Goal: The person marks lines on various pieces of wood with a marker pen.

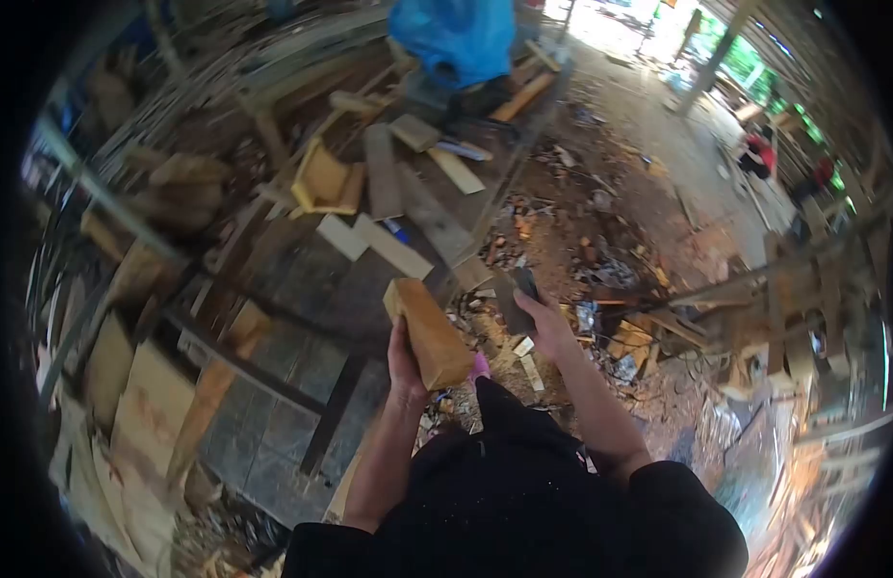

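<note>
My left hand point(402, 364) is closed around a thick, light-brown wooden block point(433, 337), gripping it from its left side in front of my body. To the right of it, my right hand point(550, 326) grasps a dark, flat rectangular piece point(513, 301), with the thumb over its upper edge. What that piece is made of cannot be made out. The block and the dark piece are apart. Just beyond the hands lies a dark worktable point(364, 289) with pale wooden strips point(396, 248) and a yellowish angled wooden piece point(326, 183) on it.
A blue plastic bag point(456, 39) sits at the table's far end. Wood scraps and litter point(600, 260) cover the ground to the right. Boards point(153, 405) lean at the left beside a metal-framed surface point(273, 433). A person in red point(759, 152) is far off at the right.
</note>
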Demonstrator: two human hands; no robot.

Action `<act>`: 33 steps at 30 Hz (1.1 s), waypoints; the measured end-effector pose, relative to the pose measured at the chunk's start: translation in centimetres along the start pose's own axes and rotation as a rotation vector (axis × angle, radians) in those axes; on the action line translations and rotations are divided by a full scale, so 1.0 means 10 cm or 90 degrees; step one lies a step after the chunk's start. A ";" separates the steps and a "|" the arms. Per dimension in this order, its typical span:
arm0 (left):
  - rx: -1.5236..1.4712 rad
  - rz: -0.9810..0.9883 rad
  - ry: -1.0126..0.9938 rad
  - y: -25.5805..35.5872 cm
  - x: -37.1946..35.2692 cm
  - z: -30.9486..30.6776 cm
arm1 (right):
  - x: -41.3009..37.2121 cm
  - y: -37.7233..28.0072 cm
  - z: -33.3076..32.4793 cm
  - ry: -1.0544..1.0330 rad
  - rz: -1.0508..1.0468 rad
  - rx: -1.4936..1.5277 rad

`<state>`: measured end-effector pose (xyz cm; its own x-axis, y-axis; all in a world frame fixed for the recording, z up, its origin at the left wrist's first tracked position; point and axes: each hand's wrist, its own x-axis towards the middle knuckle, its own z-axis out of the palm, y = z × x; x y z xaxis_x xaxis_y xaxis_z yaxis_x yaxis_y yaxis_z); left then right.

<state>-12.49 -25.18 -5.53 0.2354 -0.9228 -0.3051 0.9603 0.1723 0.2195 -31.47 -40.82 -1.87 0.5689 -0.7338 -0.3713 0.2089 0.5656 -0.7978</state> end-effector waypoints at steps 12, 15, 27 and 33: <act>0.131 0.365 0.223 0.66 -1.96 0.08 | -0.23 1.19 0.96 -0.398 -0.213 -0.577; 0.145 0.496 0.218 0.80 -2.55 -0.06 | -0.21 1.40 1.25 -0.570 -0.562 -0.636; 0.054 0.630 0.239 1.12 -2.99 -0.99 | 0.22 1.84 2.13 -0.477 -0.156 -0.469; 0.117 0.509 0.206 1.39 -2.71 -0.71 | 0.43 1.90 2.12 -0.572 -0.170 -0.672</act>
<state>-4.42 4.63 -0.80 0.8846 -0.4013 -0.2377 0.4566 0.6412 0.6168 -8.21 -25.26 -8.52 0.9971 -0.0590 -0.0487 -0.0679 -0.3890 -0.9187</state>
